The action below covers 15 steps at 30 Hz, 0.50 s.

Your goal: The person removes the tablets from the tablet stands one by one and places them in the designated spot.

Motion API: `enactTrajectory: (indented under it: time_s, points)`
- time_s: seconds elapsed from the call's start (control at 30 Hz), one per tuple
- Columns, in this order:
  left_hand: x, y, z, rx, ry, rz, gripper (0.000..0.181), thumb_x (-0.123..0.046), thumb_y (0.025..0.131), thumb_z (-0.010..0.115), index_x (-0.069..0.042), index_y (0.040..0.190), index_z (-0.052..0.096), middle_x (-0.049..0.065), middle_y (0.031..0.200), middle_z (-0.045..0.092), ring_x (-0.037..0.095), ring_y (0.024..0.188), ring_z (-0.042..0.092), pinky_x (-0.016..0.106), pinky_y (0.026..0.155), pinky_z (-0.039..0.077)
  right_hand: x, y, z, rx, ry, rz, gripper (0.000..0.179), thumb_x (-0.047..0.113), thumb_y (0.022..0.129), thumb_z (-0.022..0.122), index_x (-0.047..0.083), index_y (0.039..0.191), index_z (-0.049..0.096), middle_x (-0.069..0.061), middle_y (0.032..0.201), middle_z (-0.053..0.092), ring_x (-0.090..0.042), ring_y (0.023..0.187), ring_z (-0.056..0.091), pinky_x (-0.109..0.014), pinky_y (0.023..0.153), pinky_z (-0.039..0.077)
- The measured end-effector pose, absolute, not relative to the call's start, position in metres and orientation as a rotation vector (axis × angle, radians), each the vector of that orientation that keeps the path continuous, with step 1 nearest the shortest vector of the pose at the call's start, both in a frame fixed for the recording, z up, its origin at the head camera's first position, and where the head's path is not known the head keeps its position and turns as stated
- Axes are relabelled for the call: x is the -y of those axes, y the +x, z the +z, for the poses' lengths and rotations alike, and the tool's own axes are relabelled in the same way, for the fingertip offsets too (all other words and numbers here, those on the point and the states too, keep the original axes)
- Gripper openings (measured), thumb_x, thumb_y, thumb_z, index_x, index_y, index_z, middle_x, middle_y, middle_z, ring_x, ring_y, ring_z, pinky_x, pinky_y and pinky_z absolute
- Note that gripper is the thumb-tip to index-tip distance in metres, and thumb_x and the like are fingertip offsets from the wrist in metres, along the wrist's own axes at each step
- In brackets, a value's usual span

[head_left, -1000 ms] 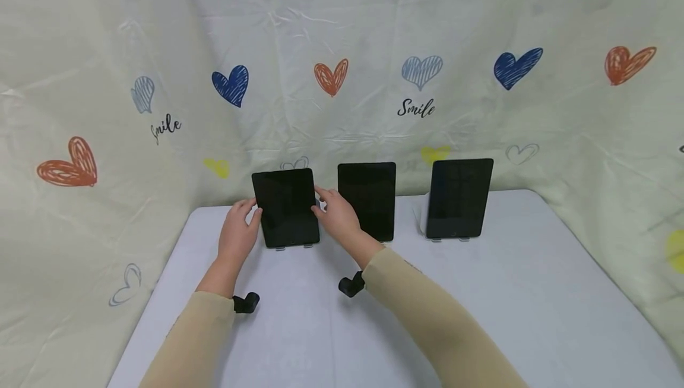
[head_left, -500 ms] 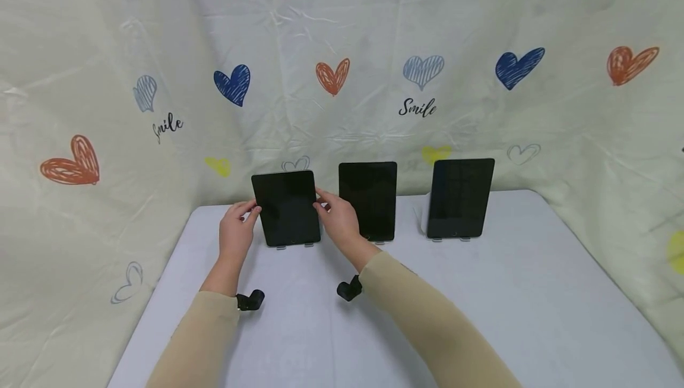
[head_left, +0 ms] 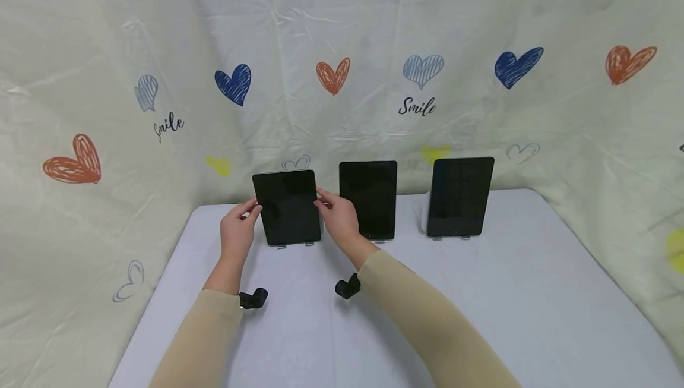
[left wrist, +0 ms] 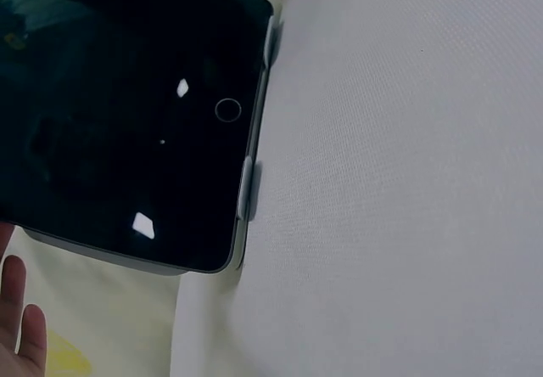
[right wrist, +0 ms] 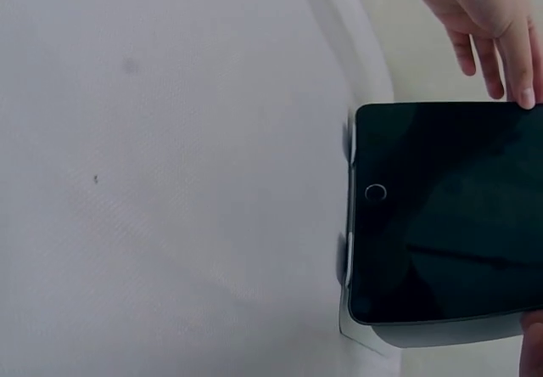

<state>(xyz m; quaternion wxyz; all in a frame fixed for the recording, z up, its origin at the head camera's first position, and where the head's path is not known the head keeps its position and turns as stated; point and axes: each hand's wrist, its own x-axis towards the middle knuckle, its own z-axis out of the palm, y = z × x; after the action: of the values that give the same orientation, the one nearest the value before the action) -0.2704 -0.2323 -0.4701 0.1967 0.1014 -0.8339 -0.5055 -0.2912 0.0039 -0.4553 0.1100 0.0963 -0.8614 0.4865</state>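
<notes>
A black tablet [head_left: 287, 207] stands upright, leaning back, at the left of a row of three. My left hand [head_left: 237, 236] pinches its left edge, thumb at the front rim and other fingers reaching behind. At the opposite edge my right hand [head_left: 340, 218] holds it the same way. Two small lips of a stand [left wrist: 246, 188] catch the tablet's bottom edge, beside its round home button [left wrist: 227, 110]. In the right wrist view the left thumb [right wrist: 526, 97] touches the tablet's side. The fingertips behind the tablet are hidden.
Two more black tablets, a middle one [head_left: 374, 195] partly behind the right hand and a right one [head_left: 459, 198], stand upright along the back of the white table [head_left: 513, 293]. A pale sheet [head_left: 369, 19] printed with hearts hangs behind.
Both hands have drawn thumb and fingers closer together on the left tablet's edges. The tablet has shifted very slightly. The other two tablets stay put.
</notes>
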Motion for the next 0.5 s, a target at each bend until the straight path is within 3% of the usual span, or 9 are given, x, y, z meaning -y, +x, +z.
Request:
enactTrajectory:
  time_s: [0.23, 0.5]
  points:
    - [0.2314, -0.2708, -0.4683, 2.296, 0.289, -1.433, 0.037, -0.029, 0.094, 0.07, -0.019, 0.129, 0.068, 0.008, 0.114, 0.07, 0.022, 0.108, 0.058, 0.033, 0.09, 0.046, -0.0032, -0.2944, -0.4563, 2.508, 0.244, 1.531, 0.04, 0.023, 0.096, 0.067, 0.03, 0.135, 0.063, 0.002, 0.11, 0.071, -0.012, 0.091, 0.064, -0.024, 0.069, 0.053]
    - [0.2307, -0.2701, -0.4672, 2.269, 0.272, -1.458, 0.036, -0.028, 0.094, 0.069, -0.021, 0.13, 0.068, 0.007, 0.112, 0.07, 0.021, 0.098, 0.056, 0.022, 0.074, 0.045, -0.0037, -0.2908, -0.4526, 2.484, 0.228, 1.614, 0.039, 0.021, 0.096, 0.067, 0.028, 0.134, 0.065, 0.0, 0.108, 0.071, -0.013, 0.086, 0.064, -0.026, 0.066, 0.053]
